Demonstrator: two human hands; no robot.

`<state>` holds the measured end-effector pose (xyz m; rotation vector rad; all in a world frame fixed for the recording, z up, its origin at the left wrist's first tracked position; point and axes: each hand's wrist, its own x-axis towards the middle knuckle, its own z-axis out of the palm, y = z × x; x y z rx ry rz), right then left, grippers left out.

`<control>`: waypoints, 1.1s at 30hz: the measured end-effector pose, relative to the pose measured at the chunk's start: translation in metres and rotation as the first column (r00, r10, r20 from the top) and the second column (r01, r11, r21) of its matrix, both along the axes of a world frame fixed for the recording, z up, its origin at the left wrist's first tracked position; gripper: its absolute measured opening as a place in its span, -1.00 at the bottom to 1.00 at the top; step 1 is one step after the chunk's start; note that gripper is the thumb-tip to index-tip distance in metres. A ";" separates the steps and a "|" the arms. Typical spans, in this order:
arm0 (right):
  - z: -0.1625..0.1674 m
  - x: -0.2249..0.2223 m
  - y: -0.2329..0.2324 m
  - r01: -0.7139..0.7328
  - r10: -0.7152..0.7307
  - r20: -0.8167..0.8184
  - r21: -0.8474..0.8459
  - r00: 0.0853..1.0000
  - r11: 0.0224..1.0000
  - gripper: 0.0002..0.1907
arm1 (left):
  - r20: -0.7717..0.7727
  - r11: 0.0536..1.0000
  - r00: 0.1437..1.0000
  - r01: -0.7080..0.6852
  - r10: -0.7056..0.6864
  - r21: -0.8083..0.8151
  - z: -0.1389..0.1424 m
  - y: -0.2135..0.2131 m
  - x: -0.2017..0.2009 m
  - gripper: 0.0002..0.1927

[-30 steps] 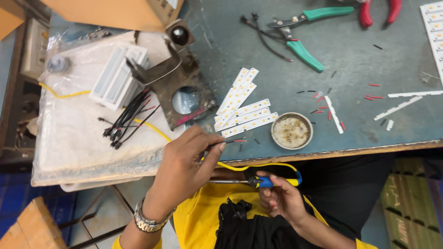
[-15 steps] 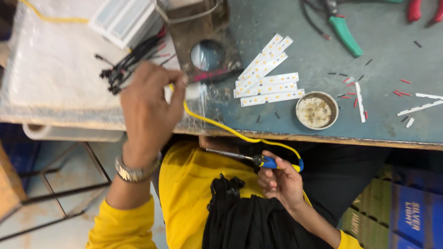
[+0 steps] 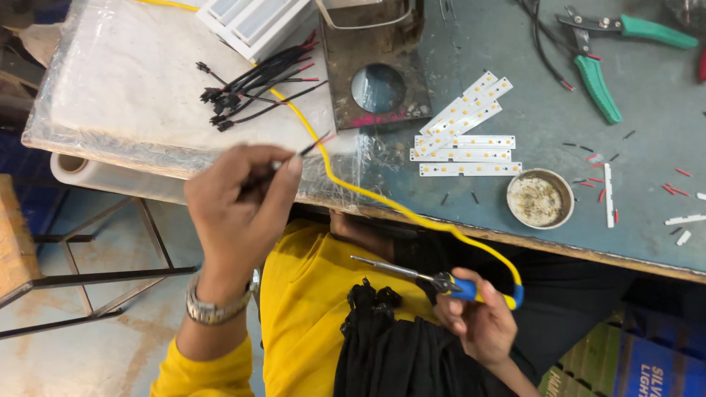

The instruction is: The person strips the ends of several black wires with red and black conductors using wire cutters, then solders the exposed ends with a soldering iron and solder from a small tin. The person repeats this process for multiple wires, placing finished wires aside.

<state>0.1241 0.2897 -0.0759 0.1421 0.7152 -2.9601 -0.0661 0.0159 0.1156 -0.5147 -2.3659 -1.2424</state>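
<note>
Your left fingers are hiding most of the wire (image 3: 309,149) you are pinching, so only its black and red end is showing past your fingertips, just in front of the table edge (image 3: 588,254). The top of the frame is cutting off the white tray (image 3: 254,22) and the rusty plate (image 3: 375,73), and the pliers (image 3: 603,59) are running out at the right. Your left hand (image 3: 235,213) is hovering raised with its back to you, wrist bent, a metal watch (image 3: 213,309) on it, fingers closed on the wire. Your right hand (image 3: 478,323) is sitting low over your lap, gripping the blue-handled iron (image 3: 434,279) with its tip pointing left; its yellow cord (image 3: 390,206) is looping up onto the table. White LED strips (image 3: 463,140) are lying fanned by a round tin (image 3: 539,198). A blue carton (image 3: 654,367) with white lettering is peeking in at the lower right, partly cropped.
</note>
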 end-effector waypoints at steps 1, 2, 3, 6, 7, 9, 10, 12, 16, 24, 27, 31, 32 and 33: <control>0.004 0.001 0.001 0.018 -0.018 -0.027 -0.013 0.999 1.000 -0.53 | 0.063 0.992 0.998 0.014 -0.022 0.129 -0.007 -0.004 0.008 -0.89; 0.008 0.001 0.002 0.036 -0.037 -0.052 -0.025 0.998 0.999 -0.53 | 0.124 0.966 0.991 0.020 -0.054 0.259 -0.015 -0.006 0.015 -0.87; 0.012 0.000 0.004 0.049 -0.052 -0.022 -0.090 0.998 0.995 -0.55 | 0.176 0.943 0.982 0.011 -0.074 0.333 -0.023 -0.008 0.022 -0.86; 0.024 -0.007 0.005 0.078 -0.070 0.039 -0.279 0.997 0.957 -0.59 | 0.301 0.867 0.933 0.022 -0.196 0.497 -0.048 -0.002 0.041 -0.85; 0.027 -0.010 0.004 0.074 -0.065 0.040 -0.340 0.997 0.938 -0.60 | 0.331 0.852 0.905 0.060 -0.266 0.520 -0.055 0.004 0.048 -0.86; 0.032 -0.016 0.001 0.072 -0.056 0.051 -0.412 0.997 0.908 -0.62 | 0.435 0.748 0.787 0.050 -0.438 0.662 -0.067 0.019 0.060 -0.88; 0.034 -0.018 -0.001 0.073 -0.050 0.065 -0.425 0.997 0.902 -0.63 | 0.434 0.734 0.764 0.075 -0.477 0.675 -0.071 0.026 0.063 -0.88; 0.037 -0.020 -0.003 0.082 -0.044 0.093 -0.452 0.995 0.888 -0.64 | 0.435 0.708 0.718 0.114 -0.543 0.697 -0.078 0.037 0.066 -0.89; 0.039 -0.020 -0.004 0.108 -0.053 0.127 -0.474 0.990 0.874 -0.64 | 0.333 0.722 0.762 0.244 -0.556 0.647 -0.085 0.046 0.063 -0.90; 0.037 -0.019 -0.002 0.127 -0.062 0.157 -0.443 0.986 0.888 -0.64 | 0.361 0.792 0.795 0.230 -0.488 0.565 -0.084 0.049 0.062 -0.93; 0.037 -0.019 -0.002 0.118 -0.050 0.162 -0.445 0.986 0.888 -0.65 | 0.361 0.801 0.799 0.232 -0.480 0.551 -0.083 0.049 0.062 -0.93; 0.036 -0.019 -0.002 0.118 -0.048 0.164 -0.448 0.985 0.886 -0.67 | 0.389 0.803 0.783 0.221 -0.485 0.554 -0.082 0.049 0.061 -0.92; 0.036 -0.019 -0.002 0.118 -0.048 0.166 -0.449 0.985 0.885 -0.67 | 0.395 0.805 0.781 0.221 -0.485 0.551 -0.082 0.049 0.061 -0.92; 0.036 -0.019 -0.002 0.117 -0.045 0.169 -0.449 0.985 0.886 -0.67 | 0.399 0.807 0.779 0.220 -0.484 0.549 -0.082 0.049 0.061 -0.92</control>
